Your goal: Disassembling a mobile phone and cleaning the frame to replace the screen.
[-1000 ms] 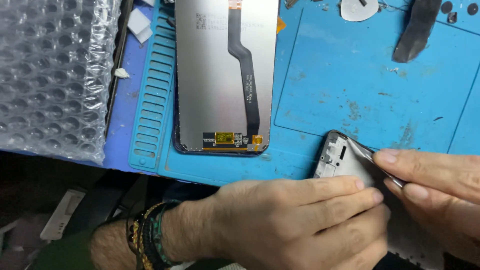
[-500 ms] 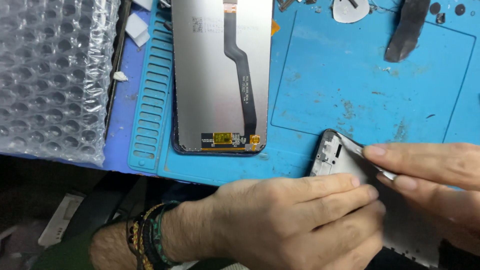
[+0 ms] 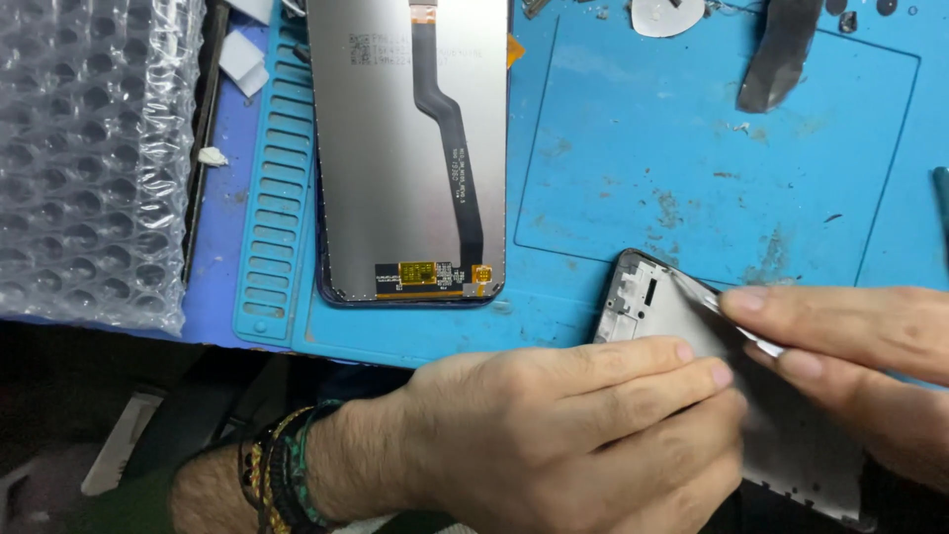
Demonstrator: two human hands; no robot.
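Observation:
A grey phone frame [image 3: 643, 302] lies tilted at the near edge of the blue work mat [image 3: 712, 178]. My left hand [image 3: 554, 435] rests flat across the frame and holds it down; beaded bracelets circle that wrist. My right hand [image 3: 850, 346] comes in from the right and pinches a thin metal tool [image 3: 736, 321] whose tip lies on the frame's upper part. A phone screen panel [image 3: 405, 148] lies back side up on the mat's left, with a dark flex cable running down it.
A sheet of bubble wrap [image 3: 89, 158] covers the left side. A dark strip [image 3: 776, 49] and a round white piece [image 3: 667, 15] lie at the mat's far edge. Small white scraps [image 3: 237, 54] lie by the mat's slotted left rim.
My right hand has slid the tool a little to the left along the frame. My left hand has stayed pressed on the frame.

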